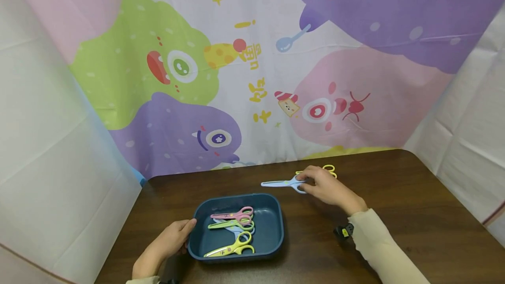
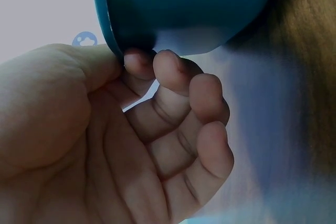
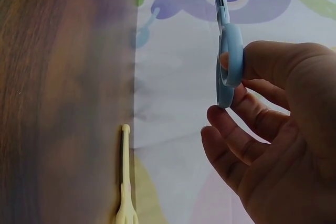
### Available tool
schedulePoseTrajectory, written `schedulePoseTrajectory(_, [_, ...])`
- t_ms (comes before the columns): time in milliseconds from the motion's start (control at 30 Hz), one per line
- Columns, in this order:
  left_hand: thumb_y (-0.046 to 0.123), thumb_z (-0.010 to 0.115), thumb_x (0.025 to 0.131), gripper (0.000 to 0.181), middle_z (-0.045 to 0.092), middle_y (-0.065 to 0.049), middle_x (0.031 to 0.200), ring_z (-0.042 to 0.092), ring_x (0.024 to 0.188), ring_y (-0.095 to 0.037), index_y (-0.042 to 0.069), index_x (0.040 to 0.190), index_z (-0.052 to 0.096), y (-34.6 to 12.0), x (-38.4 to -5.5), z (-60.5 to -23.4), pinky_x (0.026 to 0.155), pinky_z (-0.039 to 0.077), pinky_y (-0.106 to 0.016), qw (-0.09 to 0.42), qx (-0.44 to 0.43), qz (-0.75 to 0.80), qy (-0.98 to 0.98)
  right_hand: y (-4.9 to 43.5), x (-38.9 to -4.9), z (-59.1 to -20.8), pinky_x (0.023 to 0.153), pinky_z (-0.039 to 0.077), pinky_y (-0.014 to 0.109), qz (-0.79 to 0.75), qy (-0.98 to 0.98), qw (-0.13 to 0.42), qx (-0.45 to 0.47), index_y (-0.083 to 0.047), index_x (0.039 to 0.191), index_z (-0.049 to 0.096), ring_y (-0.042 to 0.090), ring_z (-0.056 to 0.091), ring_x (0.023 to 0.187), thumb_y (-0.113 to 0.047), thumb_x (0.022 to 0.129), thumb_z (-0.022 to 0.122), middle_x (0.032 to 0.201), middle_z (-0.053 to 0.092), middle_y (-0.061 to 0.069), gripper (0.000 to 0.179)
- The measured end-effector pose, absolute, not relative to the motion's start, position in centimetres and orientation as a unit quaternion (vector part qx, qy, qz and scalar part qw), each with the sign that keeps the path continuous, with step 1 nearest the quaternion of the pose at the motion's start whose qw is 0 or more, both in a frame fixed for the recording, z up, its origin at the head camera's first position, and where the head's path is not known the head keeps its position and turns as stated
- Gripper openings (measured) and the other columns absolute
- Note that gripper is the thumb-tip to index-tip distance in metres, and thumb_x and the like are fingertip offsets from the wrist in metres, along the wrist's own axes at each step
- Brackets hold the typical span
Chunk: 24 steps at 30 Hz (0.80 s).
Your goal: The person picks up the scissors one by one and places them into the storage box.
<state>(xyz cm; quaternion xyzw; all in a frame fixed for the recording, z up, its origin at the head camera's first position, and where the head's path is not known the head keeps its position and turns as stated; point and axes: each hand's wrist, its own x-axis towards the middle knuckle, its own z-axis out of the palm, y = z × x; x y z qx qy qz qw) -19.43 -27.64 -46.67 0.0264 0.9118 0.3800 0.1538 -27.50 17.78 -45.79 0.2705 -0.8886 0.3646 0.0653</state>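
Note:
In the head view a dark blue tray [image 1: 272,236] holds several scissors: pink scissors [image 1: 232,216], green scissors [image 1: 229,224], blue scissors partly under them, and yellow scissors [image 1: 232,248] nearest the front. My left hand [image 1: 169,240] grips the tray's left rim between thumb and fingers; the tray wall [image 2: 184,3] fills the top of the left wrist view. My right hand [image 1: 325,187] pinches light blue scissors [image 1: 281,183] by the handle, blades pointing left. The right wrist view shows these scissors [image 3: 231,51] held off the table. Behind that hand lies another yellow pair [image 1: 329,170], partly hidden.
Everything stands on a dark brown wooden table [image 1: 394,214]. A curtain with cartoon monsters [image 1: 256,135] hangs along its back edge, and white cloth [image 1: 43,122] hangs on the left. A black wrist device [image 1: 344,231] sits at my right sleeve.

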Motion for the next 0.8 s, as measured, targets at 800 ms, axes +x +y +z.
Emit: schedulePoseTrajectory(800, [0.032,0.043,0.112,0.041,0.052,-0.004,0.063,0.054,0.054,-0.017,-0.002,0.108,0.066,-27.6,-19.3,-46.5,0.052,0.049,-0.033,0.15,0.038,0.377,0.913,16.6,-27.4,-45.3,0.086,0.053,0.037,0.372,-0.88,0.076,0.284,-0.007,0.107,0.075,0.018,0.062,0.097,-0.008,0.092,0.074,0.105,0.071,0.004,0.015])
